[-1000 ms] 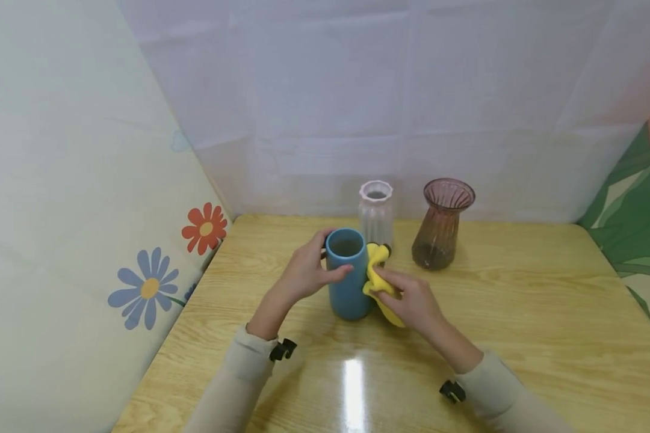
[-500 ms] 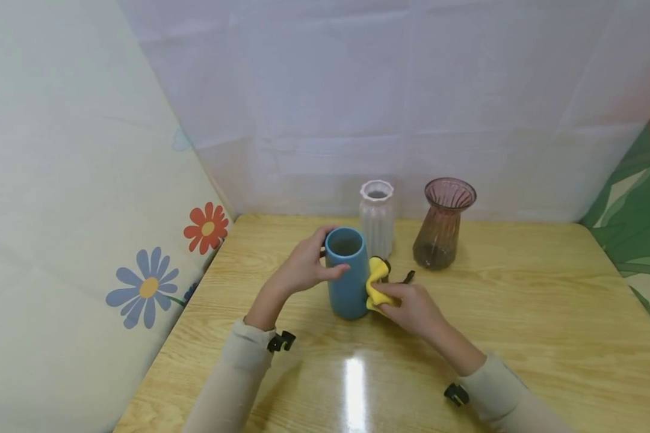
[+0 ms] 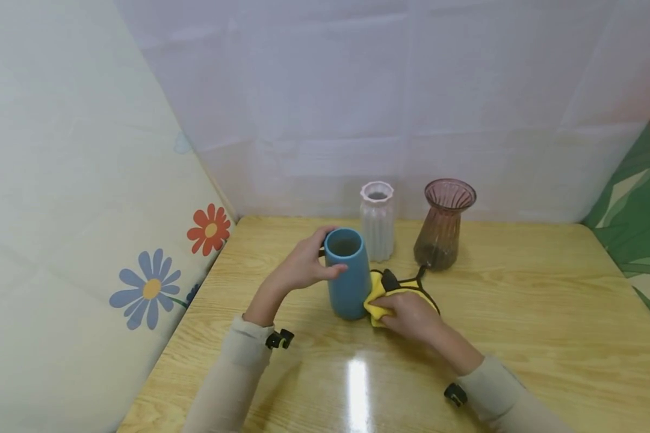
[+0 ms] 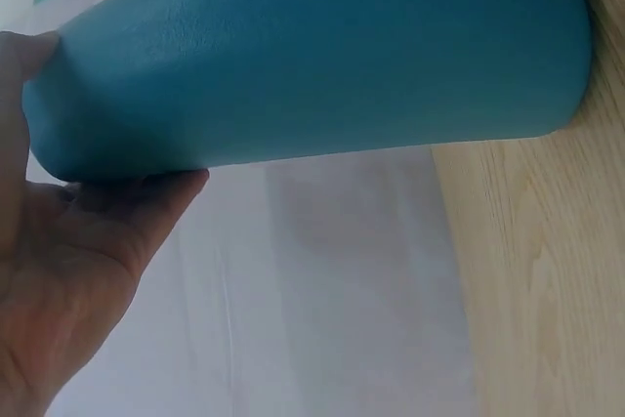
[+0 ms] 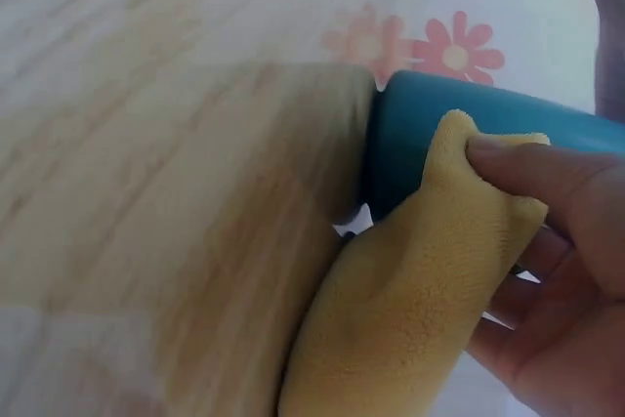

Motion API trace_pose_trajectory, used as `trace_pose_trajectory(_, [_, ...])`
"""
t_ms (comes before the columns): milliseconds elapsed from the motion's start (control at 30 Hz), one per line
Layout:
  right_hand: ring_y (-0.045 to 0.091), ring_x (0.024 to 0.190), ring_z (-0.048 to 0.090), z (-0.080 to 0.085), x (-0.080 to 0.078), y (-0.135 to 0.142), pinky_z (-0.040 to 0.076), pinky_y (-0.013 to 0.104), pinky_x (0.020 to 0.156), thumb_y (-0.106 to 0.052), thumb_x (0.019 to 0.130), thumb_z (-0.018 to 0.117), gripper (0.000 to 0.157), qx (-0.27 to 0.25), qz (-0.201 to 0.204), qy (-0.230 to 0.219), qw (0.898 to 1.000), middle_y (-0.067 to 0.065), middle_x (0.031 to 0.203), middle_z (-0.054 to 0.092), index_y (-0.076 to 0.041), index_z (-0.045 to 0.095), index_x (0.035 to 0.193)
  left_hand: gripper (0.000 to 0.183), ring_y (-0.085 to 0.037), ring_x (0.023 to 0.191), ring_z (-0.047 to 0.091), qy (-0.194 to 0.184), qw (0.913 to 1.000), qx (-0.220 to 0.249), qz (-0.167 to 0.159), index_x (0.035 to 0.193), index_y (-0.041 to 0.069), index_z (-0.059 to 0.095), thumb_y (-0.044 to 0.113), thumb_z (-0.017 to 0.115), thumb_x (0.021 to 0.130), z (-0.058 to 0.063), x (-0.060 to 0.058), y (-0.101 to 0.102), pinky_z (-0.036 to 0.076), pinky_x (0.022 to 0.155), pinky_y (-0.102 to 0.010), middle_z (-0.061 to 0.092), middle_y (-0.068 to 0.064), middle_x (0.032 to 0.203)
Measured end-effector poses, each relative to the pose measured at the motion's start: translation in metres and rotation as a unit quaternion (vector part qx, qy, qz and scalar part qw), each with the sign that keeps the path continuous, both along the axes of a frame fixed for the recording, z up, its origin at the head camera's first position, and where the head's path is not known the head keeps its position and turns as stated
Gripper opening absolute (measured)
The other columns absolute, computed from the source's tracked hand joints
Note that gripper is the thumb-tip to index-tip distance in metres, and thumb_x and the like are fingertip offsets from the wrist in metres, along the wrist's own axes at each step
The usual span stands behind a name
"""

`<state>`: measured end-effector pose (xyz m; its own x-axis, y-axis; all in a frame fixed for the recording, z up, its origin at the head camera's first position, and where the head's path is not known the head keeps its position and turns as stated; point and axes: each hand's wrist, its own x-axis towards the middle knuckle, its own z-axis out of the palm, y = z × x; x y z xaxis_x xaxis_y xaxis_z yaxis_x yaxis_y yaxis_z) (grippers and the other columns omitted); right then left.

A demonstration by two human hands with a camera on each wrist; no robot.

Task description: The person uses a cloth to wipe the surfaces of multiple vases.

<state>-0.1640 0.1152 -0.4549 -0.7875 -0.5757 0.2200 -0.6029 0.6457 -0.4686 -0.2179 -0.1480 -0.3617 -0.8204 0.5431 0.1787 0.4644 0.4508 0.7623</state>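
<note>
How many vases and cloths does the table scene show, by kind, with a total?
Vases: 3 (blue vase, pale ribbed vase, purple glass vase)
Cloths: 1 (yellow cloth)
Total: 4

Blue vase (image 3: 349, 290) in high head, close wrist views

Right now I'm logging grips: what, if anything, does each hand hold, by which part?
Left hand: the blue vase, near its top. Right hand: the yellow cloth, pinched by a bunched edge.
</note>
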Motion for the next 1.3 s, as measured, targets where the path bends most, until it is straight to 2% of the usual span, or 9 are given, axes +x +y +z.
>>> trace_pose_trajectory(167, [0.008, 0.077, 0.061, 0.013, -0.002, 0.011, 0.052, 0.025, 0.068, -0.013, 0.087, 0.079, 0.028, -0.097, -0.034, -0.047, 0.994, 0.004, 0.107, 0.077, -0.012, 0.078, 0.116, 0.074, -0.025, 0.128, 0.057, -0.009, 0.9996, 0.011, -0.026, 0.152, 0.011, 0.037, 0.019, 0.077, 0.089, -0.005, -0.008, -0.009, 0.044, 0.111, -0.049, 0.058, -0.009, 0.138])
trace_pose_trajectory(267, [0.011, 0.079, 0.063, 0.028, -0.003, 0.022, 0.053, 0.023, 0.067, -0.017, 0.087, 0.081, 0.034, -0.178, -0.084, -0.092, 0.976, 0.011, 0.111, 0.075, -0.009, 0.075, 0.12, 0.086, -0.025, 0.142, 0.045, -0.015, 0.9986, 0.045, -0.023, 0.159, 0.012, 0.026, 0.026, 0.077, 0.091, -0.009, -0.006, -0.012, 0.036, 0.117, -0.048, 0.045, -0.009, 0.154])
trace_pose_trajectory(367, [0.013, 0.085, 0.068, 0.045, -0.003, 0.031, 0.058, 0.024, 0.068, -0.021, 0.088, 0.081, 0.039, -0.263, -0.126, -0.125, 0.948, 0.013, 0.116, 0.074, -0.008, 0.073, 0.125, 0.093, -0.028, 0.148, 0.035, -0.002, 0.9949, 0.097, 0.028, 0.161, 0.008, 0.02, 0.022, 0.078, 0.09, -0.012, 0.005, -0.006, 0.031, 0.12, -0.049, 0.033, -0.012, 0.162])
trace_pose_trajectory(467, [0.012, 0.088, 0.071, 0.062, -0.003, 0.035, 0.06, 0.027, 0.071, -0.021, 0.09, 0.079, 0.042, -0.343, -0.139, -0.13, 0.92, 0.017, 0.117, 0.072, -0.006, 0.07, 0.128, 0.089, -0.032, 0.143, 0.039, 0.015, 0.985, 0.139, 0.1, 0.157, 0.002, 0.026, 0.017, 0.08, 0.088, -0.014, 0.017, 0.005, 0.034, 0.118, -0.05, 0.038, -0.018, 0.157])
trace_pose_trajectory(633, [0.005, 0.085, 0.071, 0.076, -0.007, 0.027, 0.061, 0.025, 0.071, -0.011, 0.089, 0.079, 0.039, -0.41, -0.128, -0.067, 0.901, 0.021, 0.115, 0.072, -0.001, 0.07, 0.126, 0.082, -0.033, 0.133, 0.047, 0.03, 0.9714, 0.157, 0.176, 0.15, -0.002, 0.036, 0.019, 0.082, 0.086, -0.017, 0.028, 0.023, 0.04, 0.114, -0.05, 0.046, -0.021, 0.146])
trace_pose_trajectory(767, [0.004, 0.086, 0.071, 0.074, -0.013, 0.015, 0.061, 0.025, 0.071, -0.004, 0.085, 0.081, 0.038, -0.415, -0.108, -0.014, 0.903, 0.02, 0.112, 0.073, 0.0, 0.072, 0.122, 0.081, -0.032, 0.127, 0.05, 0.035, 0.9671, 0.149, 0.203, 0.146, -0.001, 0.04, 0.021, 0.085, 0.082, -0.016, 0.032, 0.03, 0.042, 0.111, -0.05, 0.051, -0.017, 0.139])
trace_pose_trajectory(967, [0.022, 0.098, 0.073, 0.07, -0.016, 0.001, 0.061, 0.031, 0.077, -0.003, 0.084, 0.081, 0.038, -0.387, -0.092, 0.042, 0.916, 0.013, 0.117, 0.073, -0.004, 0.073, 0.121, 0.079, -0.031, 0.124, 0.053, 0.039, 0.9674, 0.123, 0.218, 0.144, 0.0, 0.044, 0.024, 0.087, 0.081, -0.014, 0.034, 0.033, 0.045, 0.108, -0.049, 0.055, -0.015, 0.134])
trace_pose_trajectory(1067, [0.027, 0.101, 0.072, 0.067, -0.016, -0.003, 0.061, 0.031, 0.077, -0.006, 0.084, 0.082, 0.038, -0.374, -0.092, 0.045, 0.922, 0.012, 0.118, 0.073, -0.006, 0.073, 0.122, 0.078, -0.03, 0.123, 0.055, 0.046, 0.9682, 0.117, 0.216, 0.143, 0.001, 0.045, 0.024, 0.087, 0.081, -0.014, 0.034, 0.032, 0.046, 0.107, -0.049, 0.056, -0.014, 0.132])
trace_pose_trajectory(1300, [0.023, 0.099, 0.072, 0.063, -0.015, -0.009, 0.059, 0.023, 0.076, -0.007, 0.085, 0.082, 0.041, -0.346, -0.084, 0.046, 0.933, 0.01, 0.12, 0.073, -0.01, 0.073, 0.124, 0.075, -0.028, 0.119, 0.058, 0.055, 0.9733, 0.097, 0.201, 0.142, 0.003, 0.048, 0.027, 0.086, 0.082, -0.015, 0.031, 0.03, 0.049, 0.104, -0.048, 0.059, -0.011, 0.13])
